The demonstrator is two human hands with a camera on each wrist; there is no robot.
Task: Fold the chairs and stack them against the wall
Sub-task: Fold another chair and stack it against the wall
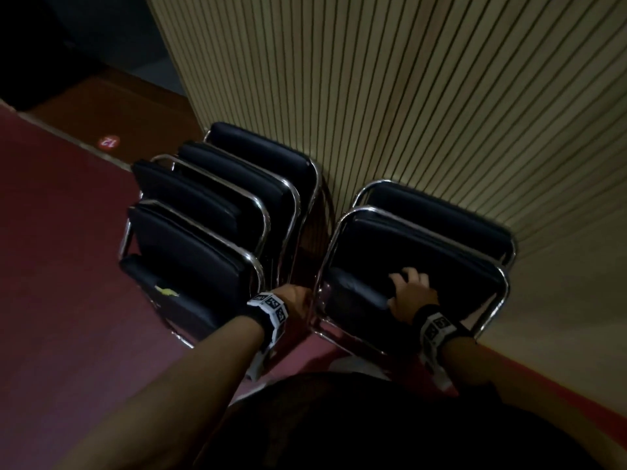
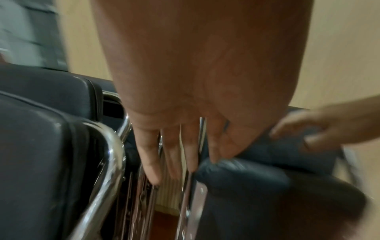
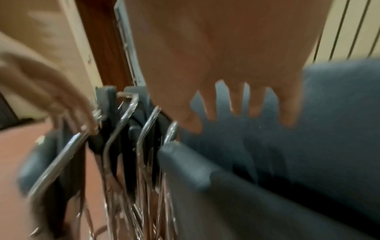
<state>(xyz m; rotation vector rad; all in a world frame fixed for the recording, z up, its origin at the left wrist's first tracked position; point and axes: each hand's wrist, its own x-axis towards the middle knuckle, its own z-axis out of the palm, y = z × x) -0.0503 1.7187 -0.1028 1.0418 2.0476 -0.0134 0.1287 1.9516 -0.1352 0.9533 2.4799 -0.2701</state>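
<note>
While our right hand (image 1: 412, 293) lies with spread, relaxed fingers on the dark seat pad of the front folded chair (image 1: 407, 266) in the right stack, we judge the step as settling it against the slatted wall (image 1: 441, 96). Our left hand (image 1: 297, 296) reaches with straight fingers into the gap beside the left stack (image 1: 210, 215), holding nothing. Next we square the frames. No containers appear.

Black padded chairs (image 1: 210, 232) with shiny chrome frames, a beige wall (image 1: 441, 96) ruled in thin dark vertical lines, dark red floor (image 1: 51, 266).
</note>
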